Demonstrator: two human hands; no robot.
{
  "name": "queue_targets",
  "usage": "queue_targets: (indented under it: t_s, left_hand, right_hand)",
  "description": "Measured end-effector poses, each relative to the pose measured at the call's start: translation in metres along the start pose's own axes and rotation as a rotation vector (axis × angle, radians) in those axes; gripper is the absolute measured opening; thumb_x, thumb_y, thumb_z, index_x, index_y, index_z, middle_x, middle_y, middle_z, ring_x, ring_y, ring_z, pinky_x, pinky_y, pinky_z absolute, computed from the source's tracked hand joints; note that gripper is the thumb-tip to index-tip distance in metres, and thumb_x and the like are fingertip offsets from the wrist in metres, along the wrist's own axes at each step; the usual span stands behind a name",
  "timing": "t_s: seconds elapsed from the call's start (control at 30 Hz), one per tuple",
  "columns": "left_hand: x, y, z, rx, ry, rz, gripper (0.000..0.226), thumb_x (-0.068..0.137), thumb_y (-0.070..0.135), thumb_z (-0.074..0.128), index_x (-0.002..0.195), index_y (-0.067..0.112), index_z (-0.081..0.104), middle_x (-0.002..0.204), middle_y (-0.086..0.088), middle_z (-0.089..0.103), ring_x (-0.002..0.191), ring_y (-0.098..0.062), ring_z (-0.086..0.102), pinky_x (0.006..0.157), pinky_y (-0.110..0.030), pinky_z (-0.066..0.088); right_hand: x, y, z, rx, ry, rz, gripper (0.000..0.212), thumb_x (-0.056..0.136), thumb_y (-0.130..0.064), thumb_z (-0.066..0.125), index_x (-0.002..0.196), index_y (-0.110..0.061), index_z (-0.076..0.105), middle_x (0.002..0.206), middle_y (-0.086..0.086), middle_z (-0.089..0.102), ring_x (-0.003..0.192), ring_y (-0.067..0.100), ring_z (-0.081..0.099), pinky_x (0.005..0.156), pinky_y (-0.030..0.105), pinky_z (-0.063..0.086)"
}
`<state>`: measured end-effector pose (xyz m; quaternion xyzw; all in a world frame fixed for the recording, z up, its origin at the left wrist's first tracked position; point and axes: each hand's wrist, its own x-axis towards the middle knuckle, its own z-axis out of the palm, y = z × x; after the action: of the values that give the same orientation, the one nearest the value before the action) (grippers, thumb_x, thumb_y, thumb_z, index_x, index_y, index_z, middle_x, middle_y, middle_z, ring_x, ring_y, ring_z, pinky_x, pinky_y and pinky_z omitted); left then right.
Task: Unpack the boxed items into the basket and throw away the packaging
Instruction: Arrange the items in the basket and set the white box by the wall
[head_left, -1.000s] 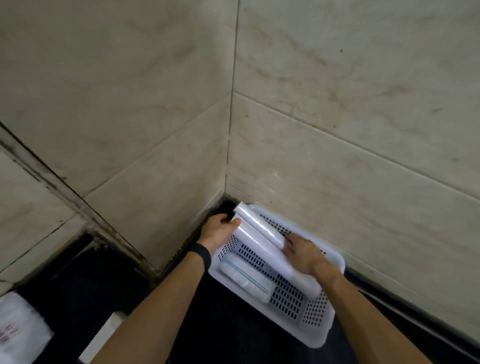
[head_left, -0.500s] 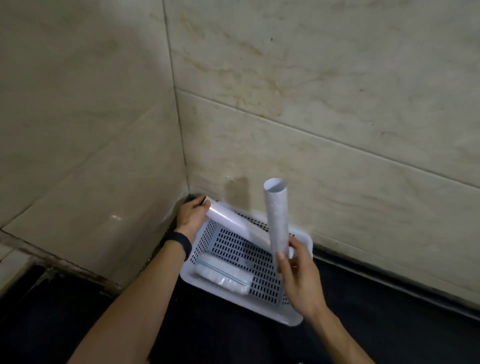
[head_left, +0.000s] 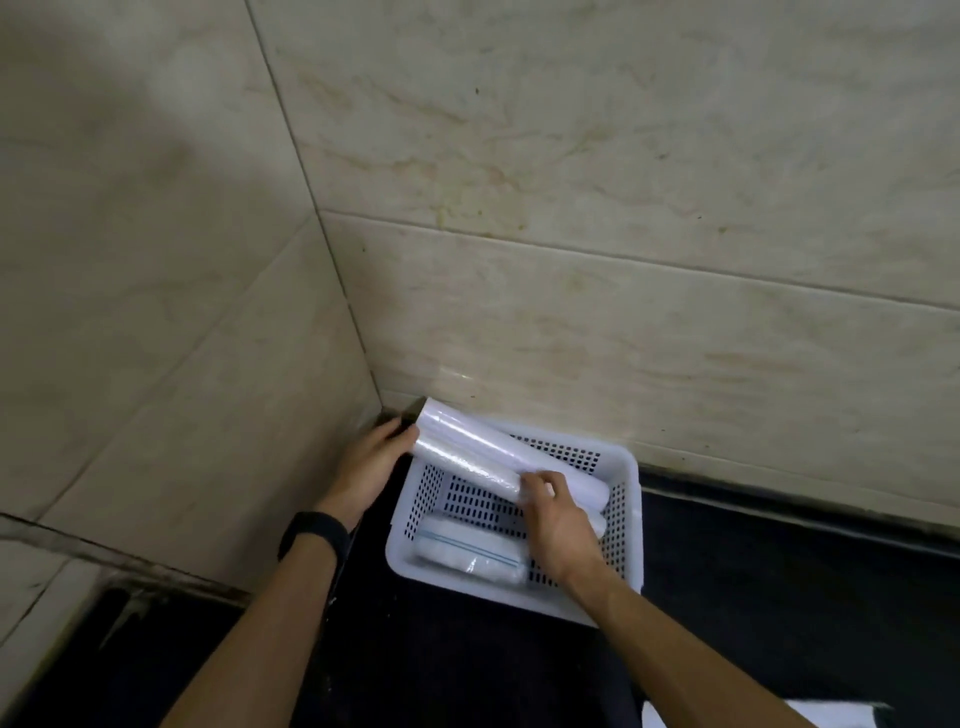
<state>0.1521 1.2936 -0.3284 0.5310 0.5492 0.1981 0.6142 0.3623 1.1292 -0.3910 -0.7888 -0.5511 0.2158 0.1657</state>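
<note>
tiled corner: left hand (head_left: 371, 462) cups the roll (head_left: 467, 457) end, right hand (head_left: 558, 519) fingers pinching it over the basket (head_left: 631, 499).

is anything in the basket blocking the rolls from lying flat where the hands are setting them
Nothing visible blocks them. The rolls lie along the far side of the white basket, with the left hand at one end and the right hand on the other. The bagged item lies apart along the near wall.

Basket (head_left: 630, 499): white, perforated grid. Rolls (head_left: 470, 452): glossy white. Bag (head_left: 467, 556): clear, blue stripe. Wristband (head_left: 311, 535): black. Counter (head_left: 779, 597): black. Wall tiles (head_left: 571, 208): beige, brown-veined.
</note>
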Motion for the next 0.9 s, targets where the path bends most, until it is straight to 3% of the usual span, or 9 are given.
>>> queue_targets:
  t_s: [0.07, 0.13, 0.2, 0.27, 0.33, 0.4, 0.53, 0.67, 0.9]
  left_hand:
    - [-0.003, -0.009, 0.003, 0.068, 0.009, 0.036, 0.062, 0.092, 0.032, 0.067, 0.148, 0.023, 0.042, 0.143, 0.004, 0.052, 0.124, -0.011, 0.05, 0.102, -0.034, 0.042]
    - [-0.009, -0.013, 0.009, 0.127, 0.032, 0.104, 0.057, 0.093, 0.022, 0.066, 0.145, 0.024, 0.045, 0.13, 0.02, 0.059, 0.122, -0.009, 0.053, 0.091, -0.022, 0.042]
    - [-0.011, -0.015, 0.015, 0.213, 0.077, 0.149, 0.051, 0.093, 0.02, 0.064, 0.142, 0.027, 0.05, 0.118, 0.028, 0.062, 0.121, -0.012, 0.056, 0.088, -0.021, 0.044]
    - [-0.01, -0.013, 0.02, 0.315, 0.114, 0.169, 0.057, 0.095, 0.019, 0.06, 0.149, 0.026, 0.041, 0.138, 0.007, 0.057, 0.123, -0.017, 0.054, 0.1, -0.032, 0.045]
    - [-0.007, -0.011, 0.024, 0.465, 0.157, 0.209, 0.064, 0.095, 0.013, 0.055, 0.154, 0.025, 0.031, 0.144, -0.007, 0.051, 0.116, -0.019, 0.056, 0.099, -0.03, 0.043]
    - [-0.006, -0.009, 0.028, 0.557, 0.169, 0.219, 0.069, 0.095, 0.009, 0.052, 0.155, 0.028, 0.026, 0.14, -0.014, 0.047, 0.105, -0.023, 0.059, 0.093, -0.027, 0.042]
    - [0.0, -0.006, 0.03, 0.576, 0.144, 0.169, 0.065, 0.095, 0.01, 0.052, 0.153, 0.031, 0.031, 0.131, -0.018, 0.047, 0.093, -0.028, 0.061, 0.1, -0.038, 0.048]
    - [0.003, -0.005, 0.027, 0.545, 0.15, 0.2, 0.048, 0.091, 0.008, 0.058, 0.136, 0.02, 0.048, 0.124, -0.015, 0.058, 0.103, -0.028, 0.059, 0.098, -0.045, 0.049]
    - [-0.012, 0.003, 0.04, 0.562, 0.172, 0.186, 0.05, 0.097, 0.017, 0.054, 0.145, 0.016, 0.041, 0.138, -0.015, 0.052, 0.118, -0.03, 0.056, 0.103, -0.049, 0.046]
  right_hand:
    - [-0.003, 0.005, 0.0, 0.063, -0.032, 0.013, 0.054, 0.096, -0.004, 0.05, 0.145, -0.024, 0.041, 0.146, 0.003, 0.036, 0.098, 0.024, 0.062, 0.078, 0.034, 0.056]
    - [-0.013, 0.014, -0.004, 0.057, -0.007, 0.005, 0.057, 0.094, -0.005, 0.053, 0.147, -0.025, 0.043, 0.148, 0.003, 0.036, 0.097, 0.023, 0.062, 0.081, 0.033, 0.056]
    - [-0.021, 0.028, -0.01, -0.125, 0.088, 0.02, 0.059, 0.091, -0.014, 0.059, 0.146, -0.026, 0.04, 0.147, 0.003, 0.04, 0.107, 0.026, 0.058, 0.089, 0.039, 0.054]
    - [-0.026, 0.04, -0.02, -0.349, 0.137, 0.077, 0.067, 0.089, -0.024, 0.062, 0.149, -0.024, 0.034, 0.151, 0.005, 0.04, 0.128, 0.03, 0.047, 0.104, 0.045, 0.044]
    - [-0.024, 0.049, -0.03, -0.494, 0.059, 0.143, 0.076, 0.09, -0.028, 0.06, 0.155, -0.023, 0.021, 0.162, 0.003, 0.024, 0.147, 0.027, 0.025, 0.115, 0.05, 0.027]
    - [-0.019, 0.056, -0.037, -0.519, -0.029, 0.191, 0.078, 0.091, -0.028, 0.059, 0.157, -0.022, 0.017, 0.166, -0.002, 0.015, 0.153, 0.022, 0.007, 0.118, 0.055, 0.016]
    - [-0.023, 0.055, -0.031, -0.414, -0.071, 0.191, 0.076, 0.095, -0.025, 0.055, 0.157, -0.017, 0.011, 0.166, -0.001, 0.015, 0.153, 0.022, 0.006, 0.112, 0.052, 0.035]
    - [-0.026, 0.063, -0.021, -0.377, -0.068, 0.19, 0.081, 0.095, -0.026, 0.054, 0.158, -0.018, 0.003, 0.167, 0.0, 0.01, 0.154, 0.023, 0.002, 0.115, 0.052, 0.03]
    - [-0.02, 0.065, -0.02, -0.315, -0.076, 0.188, 0.081, 0.095, -0.023, 0.051, 0.158, -0.016, 0.001, 0.168, 0.002, 0.005, 0.154, 0.02, -0.005, 0.122, 0.052, 0.009]
